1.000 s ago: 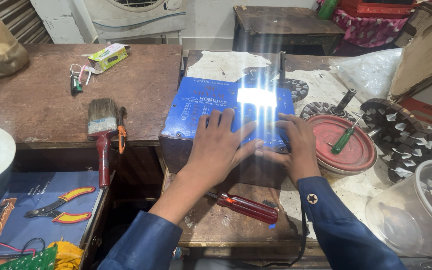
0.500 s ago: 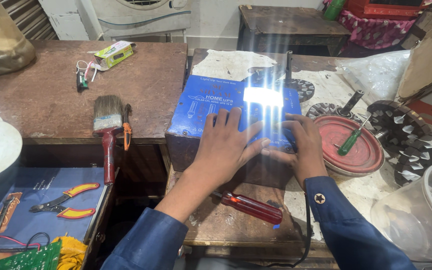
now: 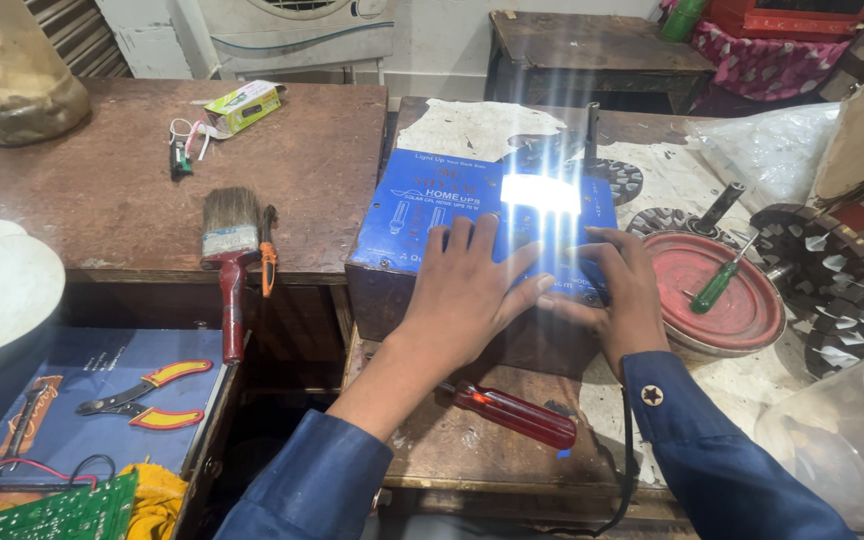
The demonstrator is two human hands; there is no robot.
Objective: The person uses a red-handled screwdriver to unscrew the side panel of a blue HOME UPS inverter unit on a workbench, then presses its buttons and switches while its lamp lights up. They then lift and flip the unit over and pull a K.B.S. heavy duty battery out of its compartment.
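A blue metal box (image 3: 432,215) with white print and a bright glare on its top sits on a worn wooden bench (image 3: 472,450). My left hand (image 3: 467,295) lies flat on the box's near top edge, fingers spread. My right hand (image 3: 620,290) rests on the box's near right corner, fingers pointing left. Neither hand holds anything. A red-handled screwdriver (image 3: 517,415) lies on the bench just below my hands.
A red round lid (image 3: 747,320) holding a green screwdriver (image 3: 717,285) sits right of the box. Dark fan rotors (image 3: 832,275) and a clear plastic tub (image 3: 852,440) lie further right. A paintbrush (image 3: 229,255) rests on the brown table (image 3: 102,200). Pliers (image 3: 142,395) lie in the open drawer.
Both hands stay pressed on the blue box. The view has shifted slightly, and the box sits a little lower in the picture.
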